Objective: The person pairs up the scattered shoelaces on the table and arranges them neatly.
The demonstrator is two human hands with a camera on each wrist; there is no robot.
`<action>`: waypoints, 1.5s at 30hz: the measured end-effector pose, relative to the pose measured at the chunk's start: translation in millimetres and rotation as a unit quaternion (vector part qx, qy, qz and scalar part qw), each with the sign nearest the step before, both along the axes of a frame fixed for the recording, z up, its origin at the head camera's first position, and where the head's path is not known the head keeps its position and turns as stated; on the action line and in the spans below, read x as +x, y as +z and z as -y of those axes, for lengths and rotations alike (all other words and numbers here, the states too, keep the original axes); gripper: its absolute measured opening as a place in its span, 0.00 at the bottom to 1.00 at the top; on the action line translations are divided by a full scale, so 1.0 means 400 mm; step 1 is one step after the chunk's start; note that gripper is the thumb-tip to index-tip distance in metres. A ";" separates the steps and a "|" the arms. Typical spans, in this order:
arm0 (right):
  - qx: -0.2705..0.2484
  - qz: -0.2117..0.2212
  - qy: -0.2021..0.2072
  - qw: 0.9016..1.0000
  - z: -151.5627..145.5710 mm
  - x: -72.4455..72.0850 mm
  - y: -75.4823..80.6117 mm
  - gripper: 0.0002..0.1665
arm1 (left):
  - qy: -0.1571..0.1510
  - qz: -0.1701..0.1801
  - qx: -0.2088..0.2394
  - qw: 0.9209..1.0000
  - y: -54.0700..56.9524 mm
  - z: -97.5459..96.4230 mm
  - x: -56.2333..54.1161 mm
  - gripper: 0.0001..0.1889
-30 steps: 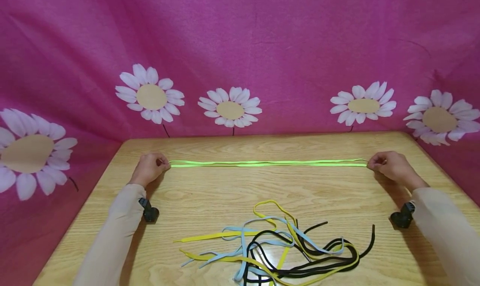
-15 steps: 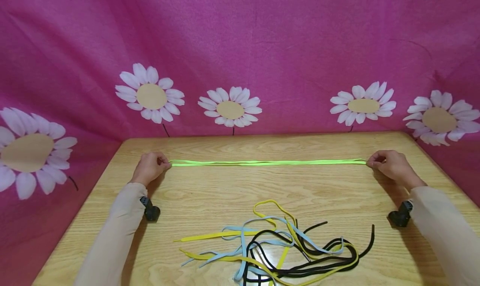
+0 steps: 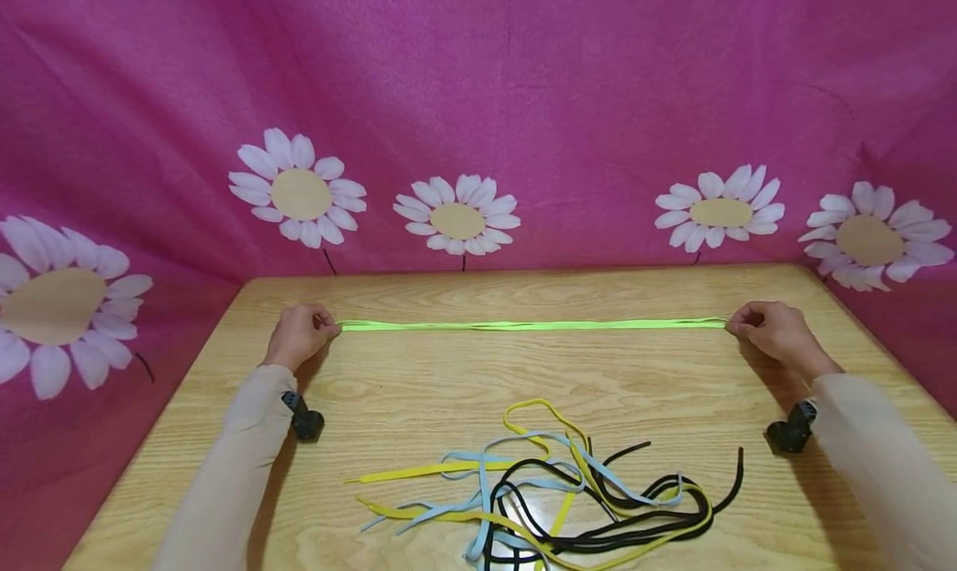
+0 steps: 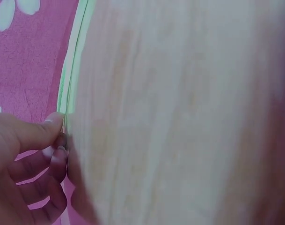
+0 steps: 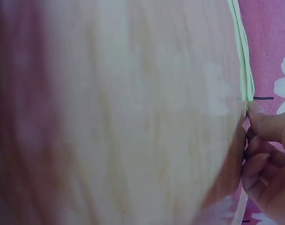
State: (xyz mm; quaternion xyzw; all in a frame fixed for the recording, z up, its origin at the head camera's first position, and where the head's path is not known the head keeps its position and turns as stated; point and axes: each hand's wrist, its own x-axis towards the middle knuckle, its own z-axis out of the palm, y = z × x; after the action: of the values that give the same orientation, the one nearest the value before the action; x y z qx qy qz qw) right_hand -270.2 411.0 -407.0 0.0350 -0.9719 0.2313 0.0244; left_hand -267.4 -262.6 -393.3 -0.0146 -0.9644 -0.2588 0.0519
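Note:
A neon-green flat shoelace (image 3: 553,325), folded into several side-by-side strands, stretches straight across the far part of the table. My left hand (image 3: 299,335) pinches its left end between thumb and fingers. At the other end my right hand (image 3: 773,335) pinches it the same way. In the left wrist view the green strands (image 4: 73,70) run up from the thumb tip. The right wrist view has the strands (image 5: 243,56) meeting at the pinching thumb. The parts inside the fingers are hidden.
Nearer me on the wooden table (image 3: 419,388) lies a loose tangle of yellow (image 3: 404,473), light-blue (image 3: 486,479) and black laces (image 3: 620,546). A pink cloth with white flowers (image 3: 458,222) hangs along the back and sides.
My right hand has shifted slightly left, and the green strands have drawn closer together into a narrower band. Both hands keep their pinch; the tangle stays as it was.

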 end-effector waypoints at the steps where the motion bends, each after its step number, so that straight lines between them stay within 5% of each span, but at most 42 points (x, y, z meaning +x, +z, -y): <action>1: 0.001 0.000 0.001 1.000 0.000 0.000 0.000 0.10 | -0.001 0.003 0.003 1.000 0.000 0.002 0.001 0.06; 14: 0.015 0.010 0.043 0.999 0.012 0.022 0.045 0.18 | -0.041 0.000 0.000 0.999 0.031 0.008 0.059 0.04; 22: 0.027 0.007 0.151 0.988 0.150 0.070 0.109 0.03 | -0.178 0.019 -0.041 0.983 0.075 -0.098 0.096 0.03; 27: 0.017 0.041 0.214 0.976 0.274 0.123 0.125 0.06 | -0.210 0.021 -0.060 0.976 0.108 -0.199 0.112 0.03; 30: 0.017 0.075 0.261 0.962 0.338 0.161 0.130 0.06 | -0.258 0.022 -0.072 0.963 0.107 -0.274 0.134 0.02; 34: 0.010 0.119 0.307 0.944 0.409 0.208 0.139 0.05 | -0.377 0.021 -0.093 0.921 0.082 -0.366 0.169 0.09; 37: 0.013 0.125 0.320 0.939 0.452 0.232 0.138 0.05 | -0.433 0.023 -0.113 0.894 0.067 -0.414 0.190 0.14; 41: 0.026 0.139 0.328 0.934 0.489 0.249 0.128 0.05 | -0.453 0.023 -0.138 0.880 0.054 -0.449 0.208 0.18; 45: 0.042 0.150 0.325 0.933 0.513 0.261 0.113 0.07 | -0.454 0.029 -0.144 0.879 0.041 -0.461 0.218 0.16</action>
State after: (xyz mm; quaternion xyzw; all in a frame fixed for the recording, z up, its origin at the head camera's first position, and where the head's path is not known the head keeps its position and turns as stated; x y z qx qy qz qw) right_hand -165.9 205.9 -361.7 0.3145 -0.9088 0.1883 -0.1994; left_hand -180.3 -78.1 -376.7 -0.4510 -0.8795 -0.1126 -0.1018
